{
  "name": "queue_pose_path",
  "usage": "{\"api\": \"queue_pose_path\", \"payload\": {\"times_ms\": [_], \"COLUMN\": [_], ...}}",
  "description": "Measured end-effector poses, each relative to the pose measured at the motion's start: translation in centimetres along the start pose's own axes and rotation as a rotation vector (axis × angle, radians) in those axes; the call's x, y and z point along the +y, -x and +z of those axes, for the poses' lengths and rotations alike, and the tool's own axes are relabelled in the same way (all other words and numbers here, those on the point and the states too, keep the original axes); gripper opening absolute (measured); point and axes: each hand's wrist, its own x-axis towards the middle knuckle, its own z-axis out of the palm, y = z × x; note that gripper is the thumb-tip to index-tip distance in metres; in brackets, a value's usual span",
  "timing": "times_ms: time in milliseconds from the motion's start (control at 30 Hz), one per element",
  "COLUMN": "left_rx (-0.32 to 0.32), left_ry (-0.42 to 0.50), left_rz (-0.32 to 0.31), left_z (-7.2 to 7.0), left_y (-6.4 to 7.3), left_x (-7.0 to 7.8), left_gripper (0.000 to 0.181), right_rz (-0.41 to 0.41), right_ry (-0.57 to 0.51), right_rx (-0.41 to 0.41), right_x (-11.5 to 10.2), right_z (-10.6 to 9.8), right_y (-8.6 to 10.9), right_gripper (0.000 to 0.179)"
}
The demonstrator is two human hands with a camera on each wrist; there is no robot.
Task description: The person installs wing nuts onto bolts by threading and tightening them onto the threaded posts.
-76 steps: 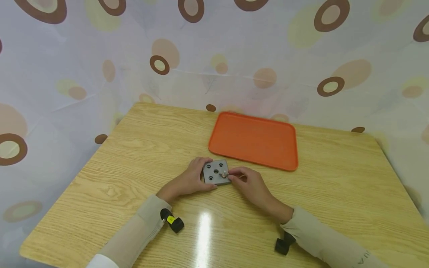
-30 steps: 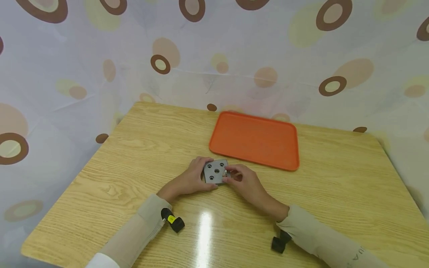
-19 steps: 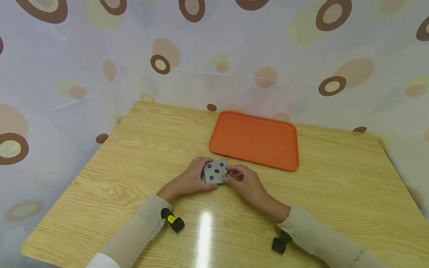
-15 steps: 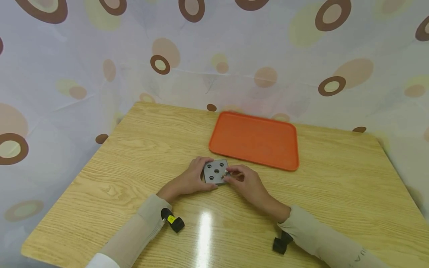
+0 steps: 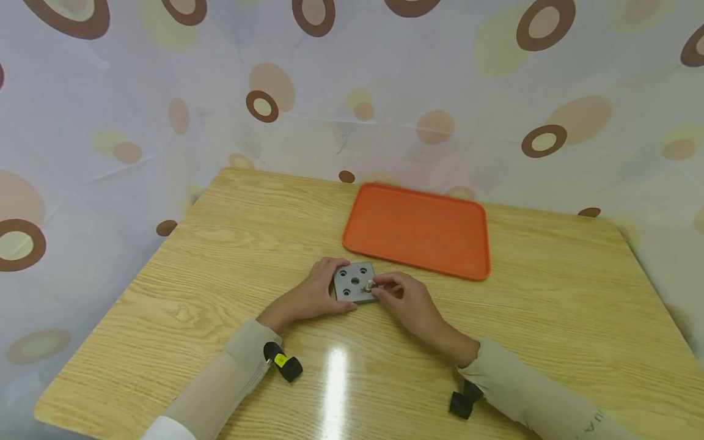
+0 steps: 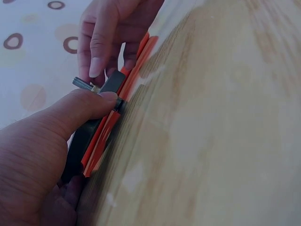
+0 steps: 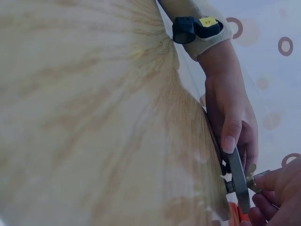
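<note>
My left hand (image 5: 316, 290) grips the left side of a square grey metal plate (image 5: 346, 283), fingers on the far edge and thumb on the near edge. The plate has a larger central hole and smaller holes around it. A bolt (image 6: 83, 84) passes through its right corner, threaded end upward. On that bolt sits a brass-coloured wing nut (image 7: 253, 179). My right hand (image 5: 409, 300) pinches the wing nut between thumb and forefinger; its other fingers are curled. Under the plate, the bolt head (image 7: 229, 187) shows in the right wrist view.
An orange tray (image 5: 418, 229) lies just behind the plate on the wooden table (image 5: 247, 226). A patterned curtain (image 5: 385, 73) hangs behind the table and at its sides. Black wrist cameras (image 5: 283, 362) sit on both sleeves.
My right hand's fingertips turn at the wing nut and shift slightly back to the right, so more of the nut shows. My left hand and the plate stay in place.
</note>
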Motion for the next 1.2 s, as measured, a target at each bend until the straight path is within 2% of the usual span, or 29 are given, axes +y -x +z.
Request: {"api": "queue_pose_path", "payload": {"times_ms": [367, 733, 967, 1200], "left_rx": [0.006, 0.006, 0.003, -0.001], "left_ry": [0.017, 0.013, 0.009, 0.006], "left_rz": [0.005, -0.003, -0.014, -0.007], "left_z": [-0.02, 0.00, 0.01, 0.04], "left_y": [0.08, -0.01, -0.07, -0.11], "left_x": [-0.14, -0.15, -0.12, -0.19], "left_gripper": [0.086, 0.086, 0.087, 0.086], "right_rz": [0.007, 0.012, 0.007, -0.002], "right_ry": [-0.028, -0.026, -0.039, -0.038], "right_rx": [-0.008, -0.010, 0.011, 0.003], "right_x": [-0.17, -0.19, -0.23, -0.48], "right_z": [0.13, 0.25, 0.31, 0.33], "right_y": [0.07, 0.15, -0.05, -0.11], "right_gripper": [0.011, 0.011, 0.030, 0.037]}}
